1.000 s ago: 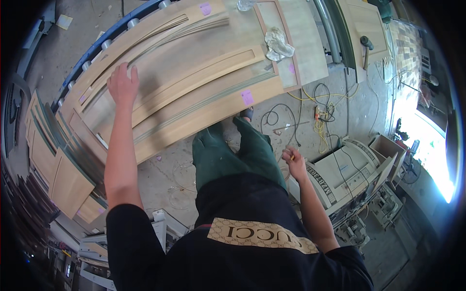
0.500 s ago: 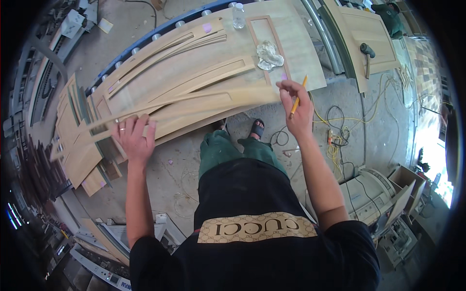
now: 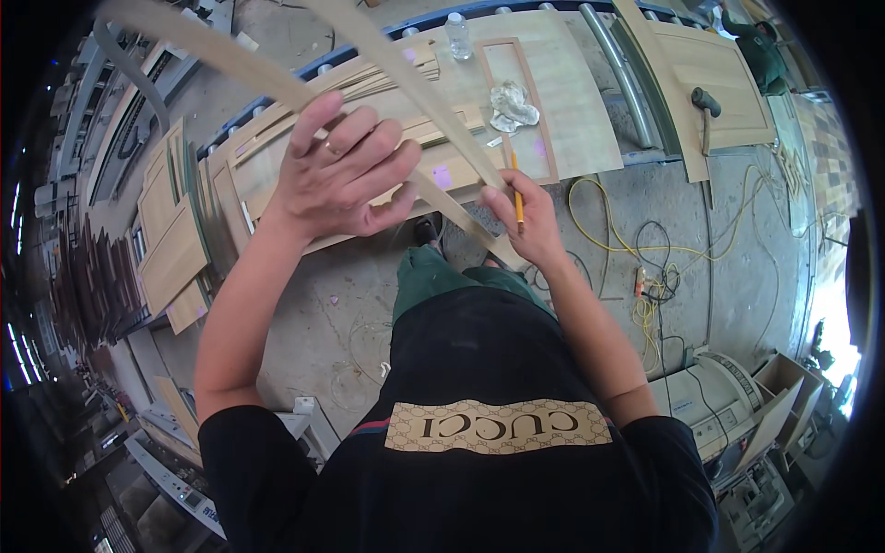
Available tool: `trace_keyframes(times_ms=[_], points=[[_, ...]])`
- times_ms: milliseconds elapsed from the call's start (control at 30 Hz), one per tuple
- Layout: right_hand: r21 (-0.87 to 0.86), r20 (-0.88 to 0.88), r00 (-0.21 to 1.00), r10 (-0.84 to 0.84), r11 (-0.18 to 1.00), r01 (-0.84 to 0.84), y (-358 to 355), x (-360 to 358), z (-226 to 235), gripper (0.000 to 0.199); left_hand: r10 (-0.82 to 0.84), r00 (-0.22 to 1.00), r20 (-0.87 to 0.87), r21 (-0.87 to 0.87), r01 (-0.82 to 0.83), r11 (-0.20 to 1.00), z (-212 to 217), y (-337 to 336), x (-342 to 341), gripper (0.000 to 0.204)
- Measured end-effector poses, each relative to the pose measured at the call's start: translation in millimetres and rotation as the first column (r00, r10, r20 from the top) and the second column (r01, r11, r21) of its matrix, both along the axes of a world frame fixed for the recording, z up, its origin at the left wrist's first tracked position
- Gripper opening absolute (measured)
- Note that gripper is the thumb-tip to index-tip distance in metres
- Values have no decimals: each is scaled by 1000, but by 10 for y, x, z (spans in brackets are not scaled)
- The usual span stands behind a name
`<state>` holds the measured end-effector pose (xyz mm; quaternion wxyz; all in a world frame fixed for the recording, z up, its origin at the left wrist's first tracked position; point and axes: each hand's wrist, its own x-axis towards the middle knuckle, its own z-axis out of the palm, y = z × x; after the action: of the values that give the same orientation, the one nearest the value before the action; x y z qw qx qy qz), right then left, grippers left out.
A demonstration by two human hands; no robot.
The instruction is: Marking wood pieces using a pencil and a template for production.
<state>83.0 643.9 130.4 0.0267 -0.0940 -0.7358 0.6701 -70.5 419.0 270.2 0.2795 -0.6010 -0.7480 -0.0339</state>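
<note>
A long, narrow wooden frame (image 3: 429, 97) is raised at a slant above the workbench, its two thin rails running up past the picture's top left edge. My left hand (image 3: 336, 175) is closed around the left rail, which passes beneath the fingers. At the frame's near end my right hand (image 3: 536, 219) grips the wood, partly hiding the corner. A yellow pencil (image 3: 518, 194) also sits in the right hand, pointing up between the fingers. Beneath the raised frame, several thin wooden strips (image 3: 392, 88) lie on the bench board (image 3: 581, 120).
On the bench stand a clear bottle (image 3: 458, 37), a crumpled white cloth (image 3: 513, 106) and a reddish frame (image 3: 546, 152). A black mallet (image 3: 706, 103) lies on a panel door at the right. Yellow and black cables (image 3: 664, 247) trail over the floor. Another person (image 3: 761, 55) is at the far right.
The wooden frame has been lifted and swung from lying across the bench to a steep slant. My left hand rose and moved right; my right hand shifted left and nearer, still with the pencil.
</note>
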Motion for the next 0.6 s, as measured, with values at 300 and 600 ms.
trace_keyframes(times_ms=[300, 600], points=[[-247, -183, 905, -384, 909, 336, 238, 110, -29, 17, 138, 850, 508, 486, -415, 769, -540, 245, 501, 58], [-131, -169, 936, -310, 948, 291, 224, -18, -35, 22, 52, 43, 998, -1, -762, 647, -1575, -8, 1539, 61]])
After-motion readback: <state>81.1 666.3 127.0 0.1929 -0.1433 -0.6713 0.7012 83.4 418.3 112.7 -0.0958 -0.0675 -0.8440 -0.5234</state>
